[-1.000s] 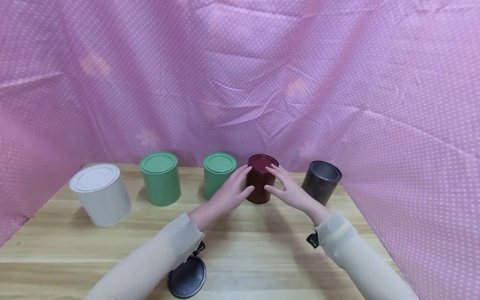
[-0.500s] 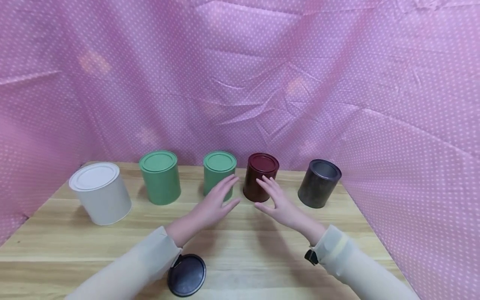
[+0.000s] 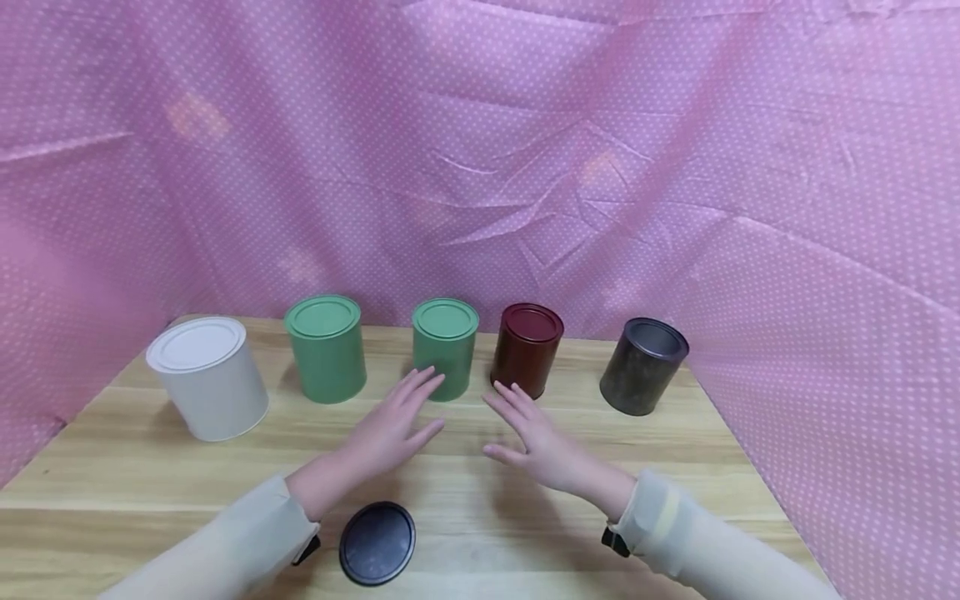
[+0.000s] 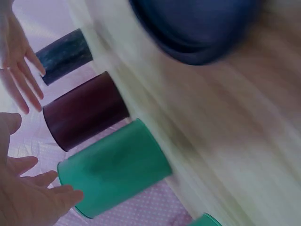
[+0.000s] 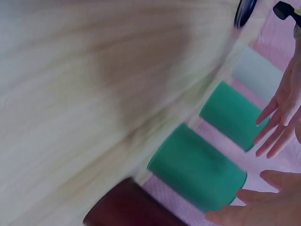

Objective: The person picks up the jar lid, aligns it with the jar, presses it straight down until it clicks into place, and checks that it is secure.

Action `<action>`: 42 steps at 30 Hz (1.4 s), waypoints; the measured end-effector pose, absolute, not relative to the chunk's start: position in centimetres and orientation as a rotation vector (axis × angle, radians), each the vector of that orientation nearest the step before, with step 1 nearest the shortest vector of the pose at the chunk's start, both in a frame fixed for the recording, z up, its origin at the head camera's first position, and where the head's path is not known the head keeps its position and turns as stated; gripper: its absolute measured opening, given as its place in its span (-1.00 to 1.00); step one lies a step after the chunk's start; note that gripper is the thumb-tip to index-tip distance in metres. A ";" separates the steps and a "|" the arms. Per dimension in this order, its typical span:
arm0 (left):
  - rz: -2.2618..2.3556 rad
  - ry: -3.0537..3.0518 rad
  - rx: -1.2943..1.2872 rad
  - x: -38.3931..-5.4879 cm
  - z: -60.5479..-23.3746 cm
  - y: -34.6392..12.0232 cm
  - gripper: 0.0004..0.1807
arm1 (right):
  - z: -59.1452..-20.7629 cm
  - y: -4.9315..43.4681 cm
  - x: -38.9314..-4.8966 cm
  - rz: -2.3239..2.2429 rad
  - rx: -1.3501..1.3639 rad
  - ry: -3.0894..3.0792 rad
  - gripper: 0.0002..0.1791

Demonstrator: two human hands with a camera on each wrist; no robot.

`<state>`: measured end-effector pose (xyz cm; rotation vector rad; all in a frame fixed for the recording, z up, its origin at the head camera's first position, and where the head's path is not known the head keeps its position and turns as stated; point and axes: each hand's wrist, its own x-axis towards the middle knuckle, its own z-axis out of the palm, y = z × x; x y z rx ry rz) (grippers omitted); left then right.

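Both hands hover over the table with relaxed, spread fingers and hold nothing. My left hand [image 3: 382, 433] is in front of the smaller green can [image 3: 446, 354]. My right hand [image 3: 543, 446] is in front of the dark red can [image 3: 527, 354]. Both cans stand upright with their lids on. Below and between the forearms, nearer the left one, a round black lid [image 3: 377, 543] lies flat on the table. At the right of the row stands a black can [image 3: 639, 375]; its top looks sunken, and I cannot tell whether it is open.
Left of the smaller green can stand a larger green can [image 3: 327, 354] and a big white can [image 3: 213, 392], both lidded. All stand on a light wooden table [image 3: 465, 533]. Pink dotted cloth [image 3: 480, 167] hangs behind and at the sides.
Both hands have drawn back from the dark red can toward the person and moved apart, the left hand going further left. The black lid has come fully into view from under the left sleeve.
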<state>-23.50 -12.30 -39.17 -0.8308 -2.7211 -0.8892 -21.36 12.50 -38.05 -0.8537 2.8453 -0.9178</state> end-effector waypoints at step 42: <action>-0.361 -2.933 -0.997 -17.2 -43.9 -22.4 -0.02 | -42.5 4.4 -18.1 -0.317 -1.194 2.702 -0.18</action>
